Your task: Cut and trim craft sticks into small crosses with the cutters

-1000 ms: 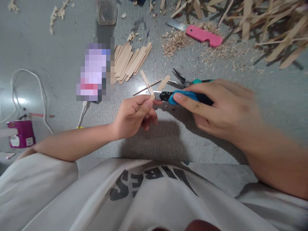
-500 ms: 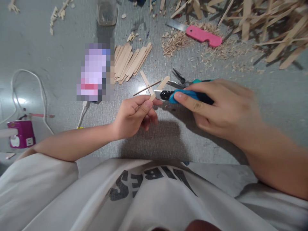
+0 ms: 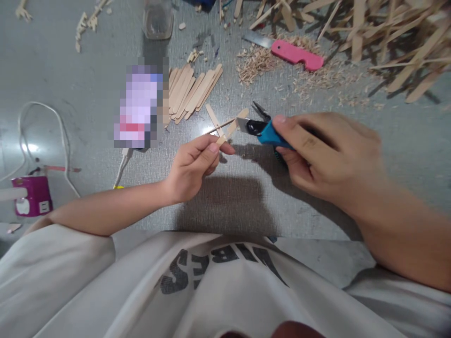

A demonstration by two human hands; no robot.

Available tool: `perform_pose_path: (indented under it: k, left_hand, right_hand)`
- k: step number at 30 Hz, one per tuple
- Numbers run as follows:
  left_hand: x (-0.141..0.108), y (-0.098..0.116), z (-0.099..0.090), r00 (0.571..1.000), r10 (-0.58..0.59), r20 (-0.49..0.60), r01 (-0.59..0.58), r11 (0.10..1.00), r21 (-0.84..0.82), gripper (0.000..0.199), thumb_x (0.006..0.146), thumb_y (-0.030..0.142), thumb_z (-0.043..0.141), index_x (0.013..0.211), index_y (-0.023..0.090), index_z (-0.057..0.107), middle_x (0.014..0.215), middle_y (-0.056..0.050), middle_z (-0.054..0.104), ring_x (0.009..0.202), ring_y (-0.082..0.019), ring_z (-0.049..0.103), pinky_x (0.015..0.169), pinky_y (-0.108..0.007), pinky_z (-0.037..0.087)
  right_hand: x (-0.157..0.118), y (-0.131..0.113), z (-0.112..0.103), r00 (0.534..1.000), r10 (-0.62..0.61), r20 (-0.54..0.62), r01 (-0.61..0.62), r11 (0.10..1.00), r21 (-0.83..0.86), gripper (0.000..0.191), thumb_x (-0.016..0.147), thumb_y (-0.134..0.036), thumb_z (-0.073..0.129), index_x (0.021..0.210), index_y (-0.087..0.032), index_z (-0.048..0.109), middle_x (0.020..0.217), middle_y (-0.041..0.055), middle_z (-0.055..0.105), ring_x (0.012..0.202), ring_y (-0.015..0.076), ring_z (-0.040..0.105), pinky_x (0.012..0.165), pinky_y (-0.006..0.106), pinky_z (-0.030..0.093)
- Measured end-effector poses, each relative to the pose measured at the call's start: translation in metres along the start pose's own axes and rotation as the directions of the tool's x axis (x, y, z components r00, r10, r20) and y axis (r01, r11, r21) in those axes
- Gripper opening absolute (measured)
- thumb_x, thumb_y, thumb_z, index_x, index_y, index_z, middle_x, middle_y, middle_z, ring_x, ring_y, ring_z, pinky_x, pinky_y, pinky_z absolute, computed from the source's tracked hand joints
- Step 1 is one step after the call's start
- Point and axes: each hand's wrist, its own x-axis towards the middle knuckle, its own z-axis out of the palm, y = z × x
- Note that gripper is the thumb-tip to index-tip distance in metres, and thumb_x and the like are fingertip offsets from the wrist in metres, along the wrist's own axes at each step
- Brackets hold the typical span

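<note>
Gripping the blue knife (image 3: 272, 135), the right hand (image 3: 320, 148) holds its blade at the wooden stick (image 3: 232, 126); contact cannot be confirmed. The left hand (image 3: 193, 165) pinches that stick's near end between thumb and fingers. Beyond it, a dark rod (image 3: 225, 125) crosses a loose stick (image 3: 212, 116). Pliers (image 3: 260, 111) lie partly hidden behind the knife; farther off, the pink knife (image 3: 298, 55) borders shavings (image 3: 257, 65).

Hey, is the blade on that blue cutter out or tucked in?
Out: the bare metal blade juts past the black front end of the blue cutter, held in the right hand.
</note>
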Motion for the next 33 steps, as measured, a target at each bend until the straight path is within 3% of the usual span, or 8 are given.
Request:
perform_pose_path:
  k: [4,9,13,16,21,24,29,33]
  left_hand:
    - [0.000,-0.001,-0.003,1.000,-0.005,-0.002,0.004,0.999,-0.038,0.049,0.100,0.066,0.082,0.087,0.020,0.071,0.059,0.009,0.034,0.050,-0.006,0.028,0.053,-0.025,0.023]
    - [0.000,-0.002,-0.004,0.999,-0.002,-0.046,-0.002,0.996,-0.087,0.058,0.101,0.066,0.081,0.076,0.020,0.055,0.068,0.007,0.041,0.052,-0.004,0.033,0.056,-0.026,0.027]
    - [0.001,-0.001,-0.002,0.997,-0.014,-0.075,0.008,0.997,-0.074,0.064,0.096,0.071,0.085,0.076,0.020,0.053,0.068,0.008,0.043,0.052,-0.004,0.035,0.056,-0.025,0.029]
    - [0.001,0.001,-0.001,0.996,-0.017,-0.084,0.011,0.997,-0.076,0.063,0.094,0.070,0.089,0.076,0.020,0.054,0.069,0.007,0.047,0.055,-0.004,0.038,0.056,-0.023,0.034]
    - [0.003,0.003,0.000,0.990,-0.032,-0.136,0.017,0.994,-0.110,0.055,0.096,0.063,0.088,0.079,0.020,0.057,0.075,0.003,0.053,0.063,-0.007,0.046,0.060,-0.023,0.045]
    - [0.004,0.005,0.000,0.985,-0.072,-0.156,0.049,0.988,-0.143,0.051,0.098,0.056,0.087,0.080,0.022,0.053,0.079,0.002,0.053,0.066,-0.008,0.049,0.062,-0.024,0.048]
    - [0.003,0.003,-0.001,0.994,-0.057,-0.096,0.044,0.990,-0.137,0.049,0.102,0.056,0.085,0.087,0.023,0.053,0.079,0.005,0.049,0.065,-0.007,0.051,0.066,-0.024,0.053]
    - [0.000,-0.003,-0.003,0.999,-0.021,-0.050,0.018,0.997,-0.070,0.054,0.094,0.066,0.091,0.092,0.024,0.058,0.082,0.004,0.054,0.068,-0.009,0.052,0.067,-0.025,0.053]
  right_hand:
    - [-0.001,-0.006,0.000,0.995,-0.075,-0.059,0.073,0.997,-0.039,0.065,0.118,-0.035,0.059,0.180,-0.027,0.039,0.109,0.0093,0.084,0.087,0.0245,0.077,0.070,0.034,0.052]
    - [-0.001,-0.008,0.002,0.990,-0.128,-0.061,0.126,0.991,-0.039,0.064,0.120,-0.046,0.057,0.178,-0.028,0.039,0.094,0.0040,0.080,0.069,0.0208,0.068,0.061,0.033,0.044]
    - [-0.003,-0.007,0.005,0.980,-0.184,-0.073,0.178,0.980,-0.088,0.065,0.118,-0.027,0.057,0.180,-0.027,0.037,0.091,0.0011,0.076,0.072,0.0197,0.070,0.061,0.033,0.043]
    - [-0.006,-0.006,0.008,0.978,-0.191,-0.086,0.182,0.977,-0.108,0.063,0.118,-0.026,0.054,0.179,-0.027,0.039,0.092,0.0021,0.075,0.073,0.0206,0.069,0.060,0.035,0.044]
    - [-0.014,-0.003,0.010,0.995,-0.091,0.031,0.094,0.991,-0.097,0.067,0.116,-0.025,0.053,0.181,-0.038,0.039,0.101,0.0049,0.077,0.080,0.0229,0.073,0.064,0.036,0.049]
    - [-0.014,-0.002,0.010,0.995,-0.101,0.001,0.101,0.995,-0.018,0.071,0.116,-0.025,0.052,0.184,-0.038,0.036,0.108,0.0060,0.080,0.086,0.0242,0.074,0.069,0.036,0.053]
    - [-0.006,-0.003,0.010,0.985,-0.153,-0.083,0.150,0.988,-0.035,0.084,0.113,-0.021,0.062,0.188,-0.036,0.027,0.102,0.0043,0.079,0.081,0.0238,0.071,0.064,0.035,0.050]
    - [-0.005,-0.006,0.010,0.988,-0.130,-0.088,0.129,0.992,-0.015,0.079,0.112,-0.030,0.068,0.183,-0.038,0.035,0.098,0.0033,0.078,0.081,0.0239,0.072,0.067,0.035,0.051]
